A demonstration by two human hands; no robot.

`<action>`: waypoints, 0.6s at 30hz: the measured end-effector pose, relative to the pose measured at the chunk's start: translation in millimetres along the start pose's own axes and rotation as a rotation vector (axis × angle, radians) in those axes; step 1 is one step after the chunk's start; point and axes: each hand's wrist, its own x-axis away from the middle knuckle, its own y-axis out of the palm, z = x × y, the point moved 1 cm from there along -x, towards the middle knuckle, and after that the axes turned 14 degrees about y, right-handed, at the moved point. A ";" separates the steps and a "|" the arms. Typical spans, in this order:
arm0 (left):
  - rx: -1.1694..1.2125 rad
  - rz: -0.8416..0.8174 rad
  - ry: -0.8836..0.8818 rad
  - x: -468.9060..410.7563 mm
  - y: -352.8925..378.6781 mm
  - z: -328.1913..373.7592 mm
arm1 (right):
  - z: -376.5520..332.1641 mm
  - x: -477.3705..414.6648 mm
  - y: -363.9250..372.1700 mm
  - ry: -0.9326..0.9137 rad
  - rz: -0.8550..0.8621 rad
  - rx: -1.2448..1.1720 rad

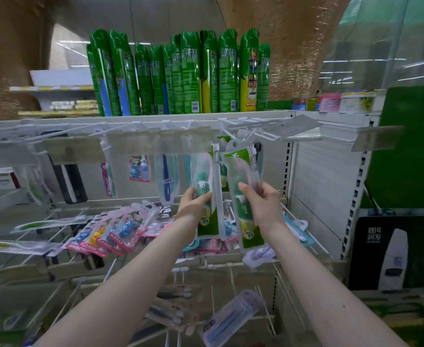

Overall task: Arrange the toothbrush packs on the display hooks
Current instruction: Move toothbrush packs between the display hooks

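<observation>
My left hand (pixel 194 200) grips a clear green-and-white toothbrush pack (pixel 207 179) that hangs upright under the top row of hooks. My right hand (pixel 262 204) grips a second, similar green toothbrush pack (pixel 243 171), tilted a little, its hang hole up by the white wire hook (pixel 247 134) at the right of the row. Behind it another green pack hangs, partly hidden. More packs (pixel 167 176) hang to the left on the same row, behind clear price strips.
Green spray cans (pixel 180 73) stand on the shelf above the hooks. Pink and blue children's brush packs (pixel 110 236) lie across lower wire hooks (pixel 38 236). Loose packs (pixel 231 319) lie on the bottom hooks. A black box (pixel 391 251) stands at the right.
</observation>
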 end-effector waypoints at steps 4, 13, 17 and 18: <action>0.017 0.016 -0.009 1.4 3.0 -0.1 | -2.4 1.2 -4.2 -0.009 -0.010 -0.011; 0.043 0.064 -0.038 1.3 4.6 -3.1 | -7.2 -3.9 -9.4 0.033 0.001 -0.053; 0.022 0.062 -0.017 -1.9 3.6 -6.9 | -7.4 -5.3 -10.5 0.048 -0.009 -0.056; 0.015 0.061 -0.009 -3.1 3.3 -6.9 | -7.2 -6.1 -10.5 0.052 -0.018 -0.058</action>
